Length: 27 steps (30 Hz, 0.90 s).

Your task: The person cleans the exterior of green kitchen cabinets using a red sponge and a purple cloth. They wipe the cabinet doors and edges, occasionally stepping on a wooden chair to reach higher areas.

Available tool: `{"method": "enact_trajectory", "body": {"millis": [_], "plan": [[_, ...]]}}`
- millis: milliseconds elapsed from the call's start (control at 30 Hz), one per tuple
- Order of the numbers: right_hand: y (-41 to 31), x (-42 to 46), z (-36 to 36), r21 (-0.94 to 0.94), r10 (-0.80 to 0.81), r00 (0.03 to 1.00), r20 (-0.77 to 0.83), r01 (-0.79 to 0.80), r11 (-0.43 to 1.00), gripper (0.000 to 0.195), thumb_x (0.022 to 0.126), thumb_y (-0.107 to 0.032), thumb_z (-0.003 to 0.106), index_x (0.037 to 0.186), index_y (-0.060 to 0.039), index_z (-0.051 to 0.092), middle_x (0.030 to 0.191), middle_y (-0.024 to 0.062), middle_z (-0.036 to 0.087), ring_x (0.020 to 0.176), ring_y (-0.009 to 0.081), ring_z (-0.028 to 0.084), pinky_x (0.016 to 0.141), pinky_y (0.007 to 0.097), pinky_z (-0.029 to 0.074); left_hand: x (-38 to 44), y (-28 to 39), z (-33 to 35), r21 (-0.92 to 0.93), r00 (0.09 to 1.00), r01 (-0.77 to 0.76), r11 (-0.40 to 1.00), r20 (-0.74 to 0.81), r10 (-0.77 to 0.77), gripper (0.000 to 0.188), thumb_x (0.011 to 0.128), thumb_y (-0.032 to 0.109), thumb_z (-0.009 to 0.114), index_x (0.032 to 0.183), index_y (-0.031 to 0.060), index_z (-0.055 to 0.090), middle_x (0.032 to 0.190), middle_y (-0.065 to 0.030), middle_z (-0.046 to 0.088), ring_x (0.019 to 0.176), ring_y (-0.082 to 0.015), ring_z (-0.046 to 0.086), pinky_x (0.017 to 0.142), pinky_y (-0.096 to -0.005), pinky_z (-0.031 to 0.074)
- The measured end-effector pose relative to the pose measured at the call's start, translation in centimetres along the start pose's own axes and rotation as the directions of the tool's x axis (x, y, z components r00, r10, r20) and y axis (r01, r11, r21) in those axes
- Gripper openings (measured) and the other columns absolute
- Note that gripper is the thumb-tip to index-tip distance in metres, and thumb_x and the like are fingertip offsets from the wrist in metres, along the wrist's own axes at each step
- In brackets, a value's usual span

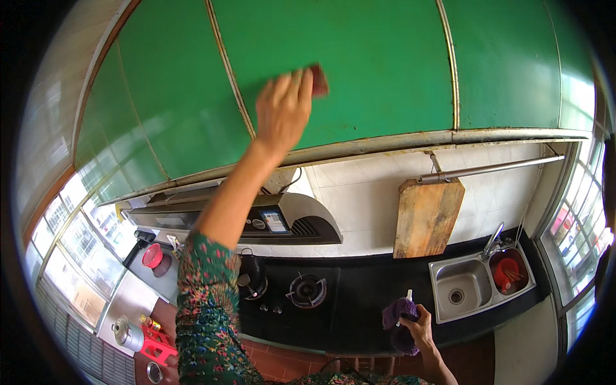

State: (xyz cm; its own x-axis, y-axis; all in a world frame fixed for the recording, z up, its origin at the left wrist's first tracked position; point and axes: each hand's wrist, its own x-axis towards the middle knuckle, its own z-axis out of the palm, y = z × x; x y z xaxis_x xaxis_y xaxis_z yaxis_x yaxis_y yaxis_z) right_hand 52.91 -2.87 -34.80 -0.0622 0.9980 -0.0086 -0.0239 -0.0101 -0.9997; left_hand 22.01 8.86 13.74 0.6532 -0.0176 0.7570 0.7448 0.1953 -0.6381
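My left hand (pixel 285 108) is raised against a green cabinet door (pixel 380 62), its fingers pressing a reddish-brown scrubbing pad (pixel 319 81) to the panel. Motion blurs the hand and the pad slightly. Lower down, beside the sink, my right hand (pixel 419 327) grips a dark purple plush cloth (pixel 402 312) above the front part of the black countertop (pixel 365 298). A slim white object (pixel 409 294) pokes up from the cloth; what it is cannot be made out. Small dark specks mark the lower part of the door.
Below the cabinets juts a range hood (pixel 308 219), over a gas burner (pixel 308 291) and a black pan (pixel 252 274). A wooden cutting board (pixel 428 216) hangs by a metal rail (pixel 491 168). The steel sink (pixel 462 281) holds a red plastic container (pixel 508 274). A red stool (pixel 158 345) stands lower left.
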Motion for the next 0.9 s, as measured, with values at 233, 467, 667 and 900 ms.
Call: {"method": "enact_trajectory", "body": {"millis": [233, 467, 667, 900], "plan": [[0.9, 1.1, 2.5, -0.096, -0.038, 0.999, 0.033, 0.041, 0.995, 0.043, 0.068, -0.018, 0.085, 0.102, 0.0007, 0.066, 0.089, 0.0094, 0.068, 0.081, 0.0199, 0.064, 0.077, 0.0361, 0.051, -1.5, 3.1, -1.8, -0.063, 0.989, -0.128, 0.990, -0.085, 0.123, 0.034, 0.080, 0.000, 0.067, 0.114, 0.0010, 0.071, 0.108, -0.0108, 0.076, 0.094, -0.0224, 0.070, 0.075, -0.0380, 0.057], [1.0, 0.6, 2.3, -0.138, 0.080, 0.996, 0.027, -0.075, 0.988, 0.045, 0.068, -0.017, 0.085, 0.103, 0.0037, 0.066, 0.088, 0.0100, 0.069, 0.082, 0.0193, 0.064, 0.079, 0.0353, 0.052, 1.0, 0.2, 1.2, -0.017, 0.999, 0.016, 1.000, 0.050, -0.015, 0.033, 0.080, 0.002, 0.067, 0.113, 0.0030, 0.072, 0.110, -0.0099, 0.075, 0.096, -0.0230, 0.070, 0.076, -0.0384, 0.056], [0.6, 0.5, 1.0, -0.009, 0.015, 1.000, 0.000, -0.015, 1.000, 0.034, 0.069, -0.009, 0.082, 0.097, 0.0015, 0.066, 0.085, 0.0048, 0.067, 0.079, 0.0141, 0.062, 0.074, 0.0322, 0.051, -2.0, 3.6, -1.5, -0.075, 0.981, -0.159, 0.984, -0.123, 0.149, 0.032, 0.082, 0.003, 0.069, 0.113, 0.0031, 0.074, 0.104, -0.0093, 0.077, 0.088, -0.0226, 0.071, 0.071, -0.0350, 0.057], [1.7, 0.3, 2.1, 0.010, 0.071, 0.997, 0.028, -0.071, 0.997, 0.043, 0.068, -0.012, 0.082, 0.106, 0.0025, 0.068, 0.092, 0.0076, 0.070, 0.084, 0.0165, 0.065, 0.080, 0.0336, 0.052, 5.0, 0.1, 0.7, 0.056, 0.997, -0.064, 0.996, 0.042, 0.062, 0.026, 0.079, 0.003, 0.068, 0.104, 0.0019, 0.074, 0.102, -0.0115, 0.076, 0.093, -0.0235, 0.070, 0.073, -0.0340, 0.057]]}}
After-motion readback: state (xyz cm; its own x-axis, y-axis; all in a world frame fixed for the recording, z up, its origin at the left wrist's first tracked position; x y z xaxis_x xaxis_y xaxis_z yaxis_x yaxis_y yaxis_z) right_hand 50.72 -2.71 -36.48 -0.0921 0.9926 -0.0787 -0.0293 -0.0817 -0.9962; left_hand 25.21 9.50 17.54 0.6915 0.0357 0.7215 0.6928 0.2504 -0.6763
